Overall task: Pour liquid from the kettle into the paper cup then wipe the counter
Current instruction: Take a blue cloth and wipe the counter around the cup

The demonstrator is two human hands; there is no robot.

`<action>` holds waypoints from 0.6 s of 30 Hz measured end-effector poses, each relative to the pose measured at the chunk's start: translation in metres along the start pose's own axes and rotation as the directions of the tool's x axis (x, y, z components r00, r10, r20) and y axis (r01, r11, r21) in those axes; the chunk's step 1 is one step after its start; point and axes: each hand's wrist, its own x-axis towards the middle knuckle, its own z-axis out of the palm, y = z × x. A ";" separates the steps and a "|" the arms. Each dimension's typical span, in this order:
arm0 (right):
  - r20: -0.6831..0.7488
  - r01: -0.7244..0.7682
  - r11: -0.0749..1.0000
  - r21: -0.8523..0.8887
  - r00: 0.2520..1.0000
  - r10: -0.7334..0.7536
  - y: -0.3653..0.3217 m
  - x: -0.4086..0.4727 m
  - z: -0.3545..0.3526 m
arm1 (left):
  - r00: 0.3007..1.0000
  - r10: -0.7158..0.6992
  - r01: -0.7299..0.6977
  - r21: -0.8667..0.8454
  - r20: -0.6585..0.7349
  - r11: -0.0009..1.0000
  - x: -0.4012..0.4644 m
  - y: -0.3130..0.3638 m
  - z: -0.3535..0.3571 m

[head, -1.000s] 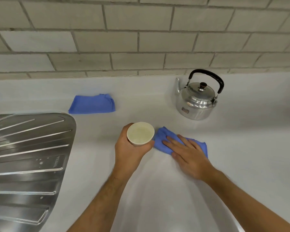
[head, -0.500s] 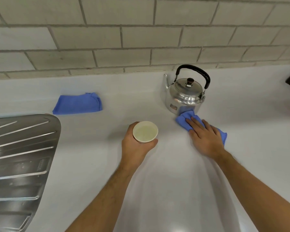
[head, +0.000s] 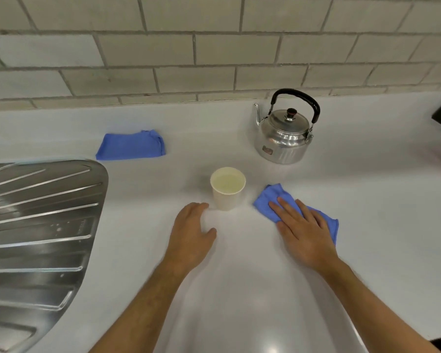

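Your right hand (head: 304, 231) lies flat, palm down, fingers spread and extended, pressing on a blue cloth (head: 273, 200) spread on the counter (head: 239, 289). The hand grips nothing; it only bears down on the fabric, whose edges show beyond your fingertips and along the outer side of the palm.

Your left hand (head: 192, 235) rests low over the counter with the fingers loosely curled and the thumb pointing right. It holds nothing. Its fingertips sit just beside the base of the paper cup (head: 228, 189) but whether they touch it cannot be told.

The paper cup stands upright on the counter, between your two hands and slightly farther from you. It contains pale liquid, visible below the rim.

The kettle (head: 283, 138) stands upright behind and to the right of the cup, well apart from both hands. Its lid is on, its black handle is raised, and its spout points left.

A second blue cloth (head: 130, 145), folded, lies at the back left of the counter, near the tiled wall (head: 214, 47). A ribbed steel drainboard (head: 36, 225) occupies the left edge of the counter.
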 end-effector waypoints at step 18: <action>0.177 0.343 0.937 0.074 0.920 -0.351 -0.198 -0.066 0.035 | 0.992 -0.110 0.080 0.371 0.061 0.925 -0.035 -0.052 -0.056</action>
